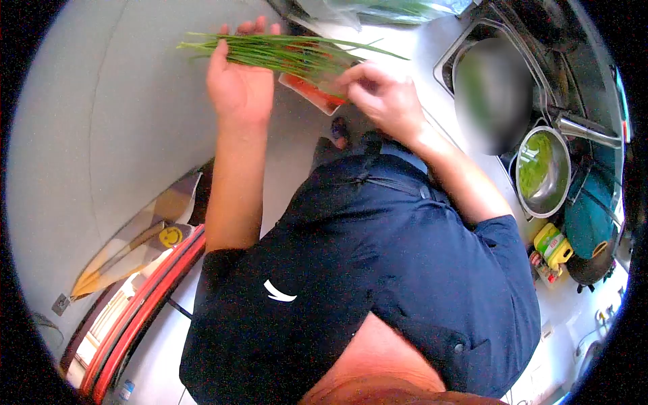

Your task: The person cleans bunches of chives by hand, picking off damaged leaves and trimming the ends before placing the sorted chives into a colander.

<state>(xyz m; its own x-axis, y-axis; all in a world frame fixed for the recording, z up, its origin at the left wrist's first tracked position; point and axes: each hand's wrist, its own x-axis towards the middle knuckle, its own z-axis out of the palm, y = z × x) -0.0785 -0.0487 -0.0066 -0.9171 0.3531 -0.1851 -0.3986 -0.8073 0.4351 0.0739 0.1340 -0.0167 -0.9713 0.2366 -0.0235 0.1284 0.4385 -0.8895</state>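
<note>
A bunch of long, thin green stalks, which look like chives (290, 55), lies across my left hand (244, 77), palm up with the thumb hooked over them. Their tips stick out to the left past the thumb. At the bunch's right end is my right hand (383, 94), its fingers drawn together in a pinch and slightly smeared by motion. What sits between those fingertips is too blurred to make out. Below the bunch, between both hands, a red container with a pale rim (314, 93) shows in part.
A metal sink (449, 71) with blurred contents is set in the white counter on the right. Beside it stands a metal pot (557, 185) with green pieces inside. A yellow bottle (553, 244) stands further back. A plastic bag (398, 10) lies at the top edge.
</note>
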